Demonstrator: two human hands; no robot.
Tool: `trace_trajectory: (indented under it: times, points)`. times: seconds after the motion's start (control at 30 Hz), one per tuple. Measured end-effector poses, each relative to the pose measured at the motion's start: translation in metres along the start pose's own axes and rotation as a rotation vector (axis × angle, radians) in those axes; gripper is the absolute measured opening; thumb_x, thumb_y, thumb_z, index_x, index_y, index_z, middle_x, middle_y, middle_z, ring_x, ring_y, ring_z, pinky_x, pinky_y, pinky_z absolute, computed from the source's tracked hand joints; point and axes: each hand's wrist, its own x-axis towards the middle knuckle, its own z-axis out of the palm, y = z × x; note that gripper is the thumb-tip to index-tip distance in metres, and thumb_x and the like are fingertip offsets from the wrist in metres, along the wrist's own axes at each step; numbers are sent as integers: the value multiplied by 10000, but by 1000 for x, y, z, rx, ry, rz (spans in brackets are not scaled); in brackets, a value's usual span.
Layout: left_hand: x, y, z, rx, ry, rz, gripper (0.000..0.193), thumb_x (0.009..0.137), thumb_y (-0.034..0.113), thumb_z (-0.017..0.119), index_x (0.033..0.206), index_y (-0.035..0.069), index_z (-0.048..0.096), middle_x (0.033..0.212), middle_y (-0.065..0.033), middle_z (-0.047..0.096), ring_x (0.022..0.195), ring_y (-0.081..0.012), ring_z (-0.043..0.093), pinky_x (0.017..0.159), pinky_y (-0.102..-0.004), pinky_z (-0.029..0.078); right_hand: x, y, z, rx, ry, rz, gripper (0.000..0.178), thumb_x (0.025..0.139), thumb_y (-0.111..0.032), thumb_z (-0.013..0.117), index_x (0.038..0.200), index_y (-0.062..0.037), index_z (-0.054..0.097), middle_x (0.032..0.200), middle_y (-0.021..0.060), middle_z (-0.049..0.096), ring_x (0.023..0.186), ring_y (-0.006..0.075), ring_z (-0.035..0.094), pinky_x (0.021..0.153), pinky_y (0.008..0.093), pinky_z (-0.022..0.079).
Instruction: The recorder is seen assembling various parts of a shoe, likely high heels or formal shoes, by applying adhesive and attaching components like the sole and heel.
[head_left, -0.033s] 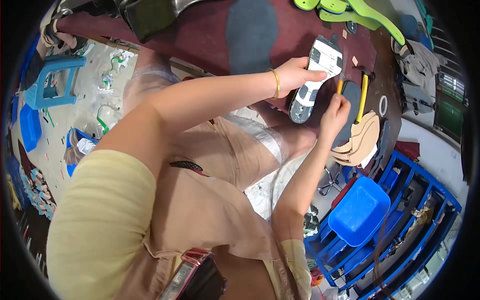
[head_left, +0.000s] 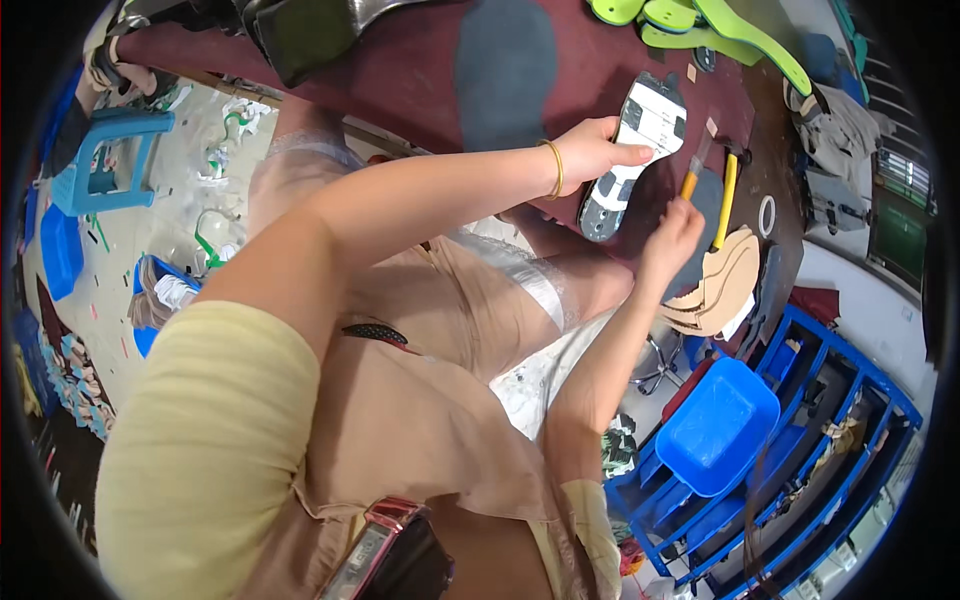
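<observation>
On the table (head_left: 400,70) a sole (head_left: 640,150) lies under the left hand (head_left: 590,150). Just right of it the right hand (head_left: 672,235) holds a brush (head_left: 695,165). A hammer (head_left: 726,195) lies right of the brush, a tape ring (head_left: 767,215) further right. Insoles (head_left: 715,285) are stacked near the table's right edge. Below them a tub (head_left: 715,425) sits in a rack (head_left: 850,400). A stool (head_left: 105,160) stands on the floor at far left.

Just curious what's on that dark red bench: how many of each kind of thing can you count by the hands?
White shoe sole: 1
Dark grey sole sheet: 1
Brush: 1
Yellow-handled hammer: 1
Green insoles: 3
Tape roll: 1
Total: 8
</observation>
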Motion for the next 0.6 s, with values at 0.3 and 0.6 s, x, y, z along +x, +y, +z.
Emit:
trace_trajectory:
  times: [0.3, 0.6]
  points:
    - [16, -14, -13, 152, 70, 27, 372, 840, 124, 656, 1184, 52, 533, 1089, -36, 601, 980, -137, 556, 868, -323, 456, -77, -48, 11, 1046, 136, 131, 584, 827, -537, 453, 1037, 5, 512, 957, 155, 565, 757, 200, 547, 552, 259, 424]
    - [12, -12, -11, 183, 65, 9, 366, 838, 117, 653, 1172, 25, 535, 1088, -53, 606, 996, -135, 557, 863, -315, 460, -82, -53, 17, 995, 101, 85, 619, 819, -598, 467, 1020, -15, 515, 941, 167, 571, 713, 201, 554, 530, 259, 422]
